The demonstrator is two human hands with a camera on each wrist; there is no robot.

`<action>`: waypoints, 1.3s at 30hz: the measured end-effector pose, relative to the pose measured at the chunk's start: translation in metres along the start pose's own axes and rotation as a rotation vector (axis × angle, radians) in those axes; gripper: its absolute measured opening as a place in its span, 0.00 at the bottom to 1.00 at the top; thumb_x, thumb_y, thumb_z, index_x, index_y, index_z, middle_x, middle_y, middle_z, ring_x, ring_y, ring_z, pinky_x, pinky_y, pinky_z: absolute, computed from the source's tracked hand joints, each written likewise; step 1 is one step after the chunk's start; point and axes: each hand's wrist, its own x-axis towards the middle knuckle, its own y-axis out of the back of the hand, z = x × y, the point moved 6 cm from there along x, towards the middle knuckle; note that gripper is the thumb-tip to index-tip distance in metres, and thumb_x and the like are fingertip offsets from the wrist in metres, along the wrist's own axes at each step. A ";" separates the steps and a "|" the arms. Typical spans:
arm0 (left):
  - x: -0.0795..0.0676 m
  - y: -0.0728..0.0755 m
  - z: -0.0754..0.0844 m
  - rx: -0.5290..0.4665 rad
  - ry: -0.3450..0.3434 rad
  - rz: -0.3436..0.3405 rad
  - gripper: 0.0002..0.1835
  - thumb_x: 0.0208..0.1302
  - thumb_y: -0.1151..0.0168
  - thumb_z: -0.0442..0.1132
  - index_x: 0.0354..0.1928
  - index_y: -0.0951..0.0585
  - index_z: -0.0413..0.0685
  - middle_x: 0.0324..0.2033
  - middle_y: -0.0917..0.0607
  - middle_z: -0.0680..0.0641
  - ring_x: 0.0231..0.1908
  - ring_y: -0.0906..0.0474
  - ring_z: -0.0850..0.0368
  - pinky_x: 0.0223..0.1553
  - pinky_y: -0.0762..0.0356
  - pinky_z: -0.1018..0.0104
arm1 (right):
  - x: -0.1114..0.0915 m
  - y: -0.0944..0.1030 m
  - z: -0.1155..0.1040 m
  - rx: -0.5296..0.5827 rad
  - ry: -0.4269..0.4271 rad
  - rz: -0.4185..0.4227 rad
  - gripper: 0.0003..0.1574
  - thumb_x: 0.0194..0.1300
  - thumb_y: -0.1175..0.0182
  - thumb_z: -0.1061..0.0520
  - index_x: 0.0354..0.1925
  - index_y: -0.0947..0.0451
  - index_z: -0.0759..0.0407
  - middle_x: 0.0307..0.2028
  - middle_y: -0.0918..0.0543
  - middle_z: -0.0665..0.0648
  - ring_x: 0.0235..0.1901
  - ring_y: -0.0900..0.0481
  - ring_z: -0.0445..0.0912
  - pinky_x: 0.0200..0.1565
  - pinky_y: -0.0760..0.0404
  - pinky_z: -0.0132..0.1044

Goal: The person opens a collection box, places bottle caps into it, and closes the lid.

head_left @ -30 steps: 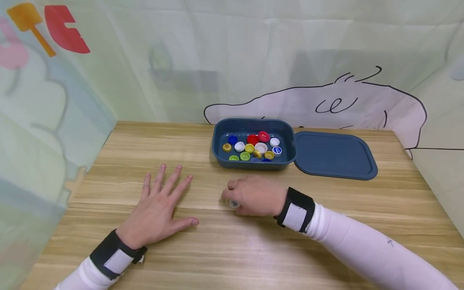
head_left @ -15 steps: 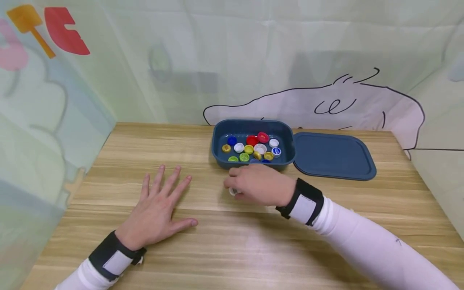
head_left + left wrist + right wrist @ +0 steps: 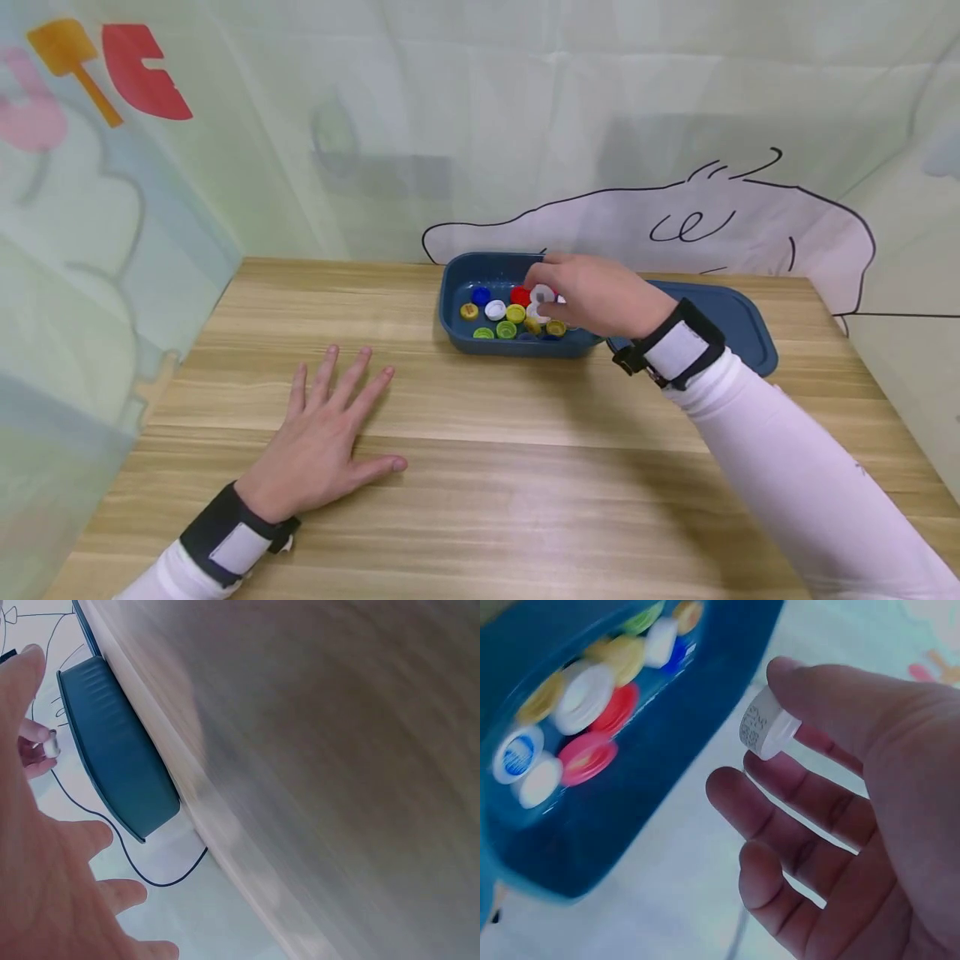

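Note:
My right hand [image 3: 603,293] is above the right part of a dark blue plastic box [image 3: 510,346]. Between thumb and finger it pinches a white bottle cap [image 3: 763,729] with printed characters on its side, held apart from the caps below. Inside the box lie several loose bottle caps, among them a red cap [image 3: 519,296], a yellow cap [image 3: 515,313] and a green cap [image 3: 506,331]. The hand hides some caps at the right end. My left hand [image 3: 311,450] rests on the table with its fingers spread, holding nothing.
A flat dark blue lid [image 3: 738,325] lies right of the box, partly covered by my right wrist. Both stand near the back edge of the wooden table [image 3: 480,500]. A printed cloth [image 3: 375,125] hangs behind and along the sides.
From in front of the box, my right hand has risen and moved back and to the right, carrying the white bottle cap over the box. My left hand has stayed in place.

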 end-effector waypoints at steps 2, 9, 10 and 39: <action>0.000 0.000 0.000 0.000 0.000 0.000 0.55 0.49 0.57 0.82 0.76 0.44 0.59 0.75 0.53 0.44 0.72 0.66 0.35 0.63 0.72 0.34 | 0.000 -0.005 0.013 0.005 -0.052 -0.023 0.20 0.60 0.34 0.47 0.50 0.21 0.48 0.41 0.21 0.49 0.38 0.21 0.44 0.41 0.21 0.35; 0.000 -0.002 0.000 -0.002 0.001 -0.004 0.55 0.49 0.57 0.82 0.76 0.44 0.59 0.75 0.53 0.44 0.72 0.71 0.39 0.63 0.73 0.35 | 0.001 -0.022 0.041 0.001 -0.138 -0.051 0.22 0.59 0.33 0.50 0.53 0.21 0.50 0.45 0.21 0.51 0.41 0.22 0.45 0.45 0.21 0.41; 0.001 -0.002 0.000 -0.002 0.001 -0.005 0.55 0.49 0.57 0.82 0.76 0.44 0.59 0.75 0.53 0.44 0.72 0.71 0.39 0.63 0.74 0.35 | 0.000 -0.024 0.044 0.001 -0.148 -0.055 0.23 0.59 0.33 0.50 0.53 0.21 0.51 0.46 0.21 0.52 0.42 0.22 0.45 0.45 0.21 0.42; -0.001 0.002 0.000 -0.001 0.017 -0.022 0.55 0.50 0.57 0.82 0.76 0.45 0.58 0.75 0.54 0.44 0.72 0.67 0.36 0.63 0.75 0.36 | -0.107 -0.013 0.159 0.075 -0.402 0.001 0.34 0.65 0.40 0.44 0.59 0.30 0.66 0.53 0.27 0.69 0.52 0.27 0.62 0.47 0.27 0.57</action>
